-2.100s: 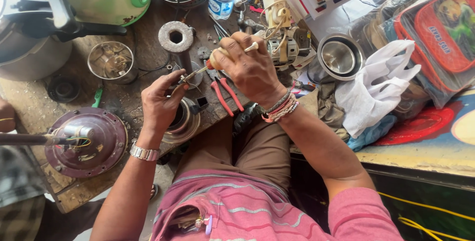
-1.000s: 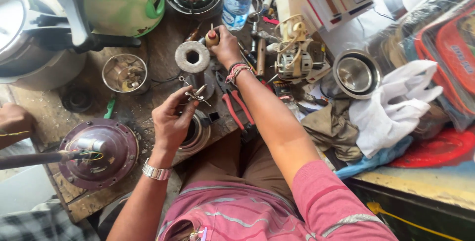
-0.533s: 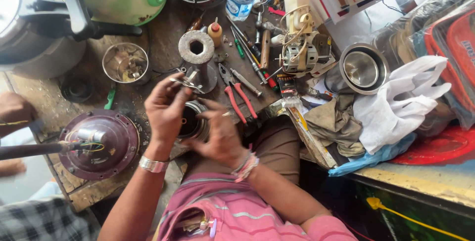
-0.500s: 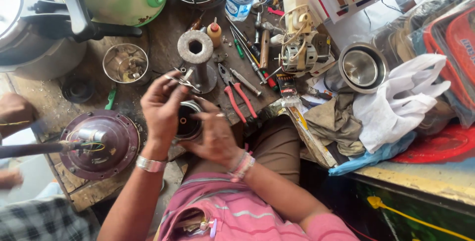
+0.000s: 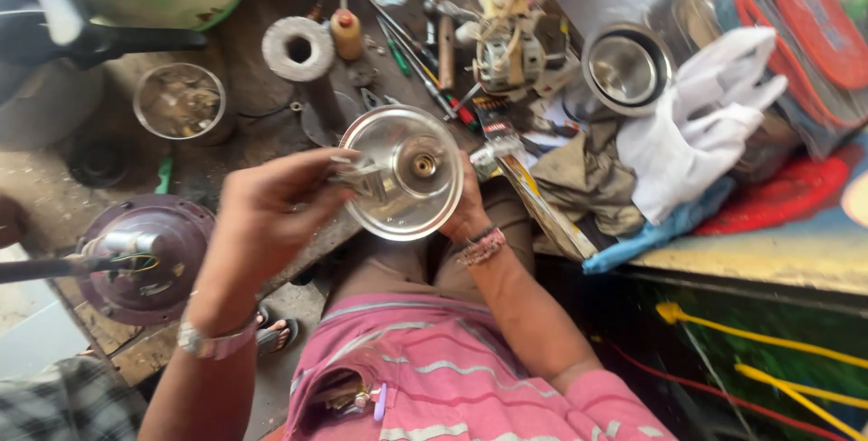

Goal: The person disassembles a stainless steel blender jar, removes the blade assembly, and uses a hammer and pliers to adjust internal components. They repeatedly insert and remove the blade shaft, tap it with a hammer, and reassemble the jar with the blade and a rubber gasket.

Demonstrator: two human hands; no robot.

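Both hands gripped the shiny round metal cover (image 5: 404, 172), left hand (image 5: 271, 215) fingering its small fitting (image 5: 362, 177), right hand (image 5: 468, 210) steadying the right rim; next likely careful seating.

A repair workshop: a grimy workbench (image 5: 271, 147) strewn with screwdrivers (image 5: 398, 47), a motor coil (image 5: 506, 52) and fan housings (image 5: 145, 260).

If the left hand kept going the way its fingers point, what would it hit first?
The left hand points rightward at the shiny round metal cover, which its fingertips already touch. Beyond it sits the right hand, holding the cover's far edge.
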